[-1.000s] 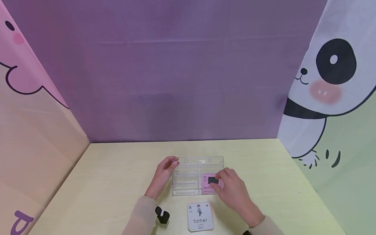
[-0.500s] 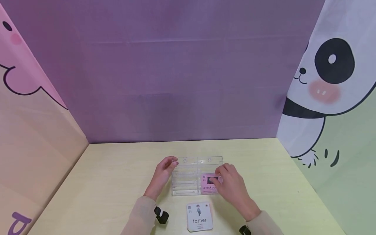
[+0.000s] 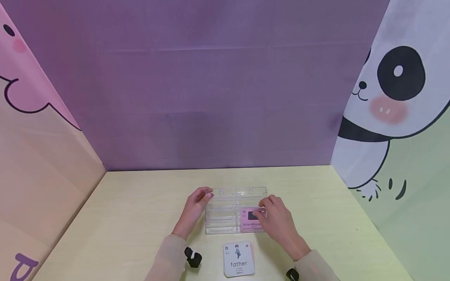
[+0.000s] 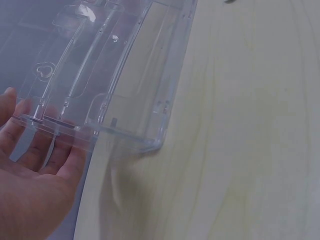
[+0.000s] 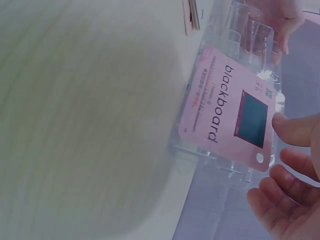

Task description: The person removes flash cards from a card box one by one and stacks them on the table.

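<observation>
A clear plastic card rack (image 3: 221, 218) with two columns of slots stands tilted on the table. At its upper left edge, my left hand (image 3: 194, 208) grips it, with fingers behind the plastic, as the left wrist view shows. A pink card reading "blackboard" (image 5: 227, 110) sits in the lower right slot of the rack. My right hand (image 3: 279, 224) is at that card's upper right corner. In the right wrist view the thumb tip (image 5: 281, 120) is right at the card's top edge, and the other fingers are loosely bent past it.
In front of the rack lies a small stack of cards (image 3: 239, 259), its top one white and reading "father". The pale wooden table (image 3: 147, 207) ends at a purple backdrop (image 3: 218, 97), with printed side panels left and right.
My right thumb has slid up and right across the blackboard card, uncovering more of its print. The left hand stays on the rack.
</observation>
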{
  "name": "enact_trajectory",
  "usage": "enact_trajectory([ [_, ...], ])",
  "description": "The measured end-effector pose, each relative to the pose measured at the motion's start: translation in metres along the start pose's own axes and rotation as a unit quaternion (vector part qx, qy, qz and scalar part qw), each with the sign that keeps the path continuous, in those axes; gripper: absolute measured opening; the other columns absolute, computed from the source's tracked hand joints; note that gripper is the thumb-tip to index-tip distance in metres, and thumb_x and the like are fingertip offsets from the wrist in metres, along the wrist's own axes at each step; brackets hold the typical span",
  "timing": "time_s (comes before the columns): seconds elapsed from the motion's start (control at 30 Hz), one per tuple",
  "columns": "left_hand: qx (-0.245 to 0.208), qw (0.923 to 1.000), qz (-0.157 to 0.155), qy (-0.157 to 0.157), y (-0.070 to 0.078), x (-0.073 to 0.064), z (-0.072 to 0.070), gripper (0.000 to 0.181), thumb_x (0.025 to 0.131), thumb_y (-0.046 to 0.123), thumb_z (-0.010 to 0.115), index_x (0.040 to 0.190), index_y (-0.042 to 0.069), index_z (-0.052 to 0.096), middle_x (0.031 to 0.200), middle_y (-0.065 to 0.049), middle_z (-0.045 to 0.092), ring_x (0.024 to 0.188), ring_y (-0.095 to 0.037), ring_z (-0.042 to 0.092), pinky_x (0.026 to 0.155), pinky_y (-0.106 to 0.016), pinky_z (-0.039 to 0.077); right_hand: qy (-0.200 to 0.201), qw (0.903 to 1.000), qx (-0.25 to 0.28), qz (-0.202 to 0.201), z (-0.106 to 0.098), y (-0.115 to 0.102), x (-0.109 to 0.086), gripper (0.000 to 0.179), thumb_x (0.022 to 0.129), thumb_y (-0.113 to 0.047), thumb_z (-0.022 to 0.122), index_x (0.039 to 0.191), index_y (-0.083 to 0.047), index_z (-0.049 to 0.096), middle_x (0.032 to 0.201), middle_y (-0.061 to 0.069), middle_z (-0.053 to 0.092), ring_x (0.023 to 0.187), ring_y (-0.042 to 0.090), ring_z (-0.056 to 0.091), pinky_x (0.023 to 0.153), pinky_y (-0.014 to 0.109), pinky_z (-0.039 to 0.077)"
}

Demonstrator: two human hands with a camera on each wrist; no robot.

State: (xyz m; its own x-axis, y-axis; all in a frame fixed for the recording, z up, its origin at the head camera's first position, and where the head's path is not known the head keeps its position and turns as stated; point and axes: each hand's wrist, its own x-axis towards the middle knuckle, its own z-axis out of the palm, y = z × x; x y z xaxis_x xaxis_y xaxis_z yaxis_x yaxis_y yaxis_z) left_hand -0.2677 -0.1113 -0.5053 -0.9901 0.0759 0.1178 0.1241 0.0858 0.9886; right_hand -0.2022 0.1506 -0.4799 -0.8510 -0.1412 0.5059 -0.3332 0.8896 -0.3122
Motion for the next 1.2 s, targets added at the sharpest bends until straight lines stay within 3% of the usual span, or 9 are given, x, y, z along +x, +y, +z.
enact_trajectory([
  [0.43,-0.001,1.0,-0.004,-0.005,0.004,-0.001,-0.001,0.028,0.105,0.014,0.057,0.126,-0.003,0.061,0.126,-0.023,0.065,0.12,-0.03,0.06,0.109,-0.047,0.041,-0.028,0.9995,-0.005,-0.014,0.004,0.002,-0.002,0.02,0.081,-0.01,0.086,0.087,-0.003,0.068,0.089,0.001,0.054,0.083,0.017,0.049,0.067,0.029,0.048],
  [0.77,0.007,1.0,0.003,-0.002,0.001,-0.001,0.0,0.026,0.105,0.011,0.055,0.126,-0.004,0.06,0.125,-0.023,0.065,0.121,-0.033,0.06,0.109,-0.051,0.042,-0.042,0.999,0.0,-0.017,0.009,0.004,-0.003,0.028,0.078,-0.006,0.088,0.091,-0.005,0.062,0.091,0.001,0.049,0.085,0.017,0.047,0.065,0.026,0.049],
  [1.2,-0.001,1.0,-0.007,-0.006,0.002,-0.001,-0.001,0.029,0.105,0.013,0.056,0.128,-0.004,0.06,0.128,-0.024,0.064,0.122,-0.031,0.06,0.111,-0.05,0.039,-0.026,0.9988,-0.006,-0.041,0.012,0.008,-0.003,0.033,0.078,-0.002,0.087,0.092,-0.005,0.058,0.09,0.004,0.048,0.084,0.019,0.047,0.066,0.028,0.049],
])
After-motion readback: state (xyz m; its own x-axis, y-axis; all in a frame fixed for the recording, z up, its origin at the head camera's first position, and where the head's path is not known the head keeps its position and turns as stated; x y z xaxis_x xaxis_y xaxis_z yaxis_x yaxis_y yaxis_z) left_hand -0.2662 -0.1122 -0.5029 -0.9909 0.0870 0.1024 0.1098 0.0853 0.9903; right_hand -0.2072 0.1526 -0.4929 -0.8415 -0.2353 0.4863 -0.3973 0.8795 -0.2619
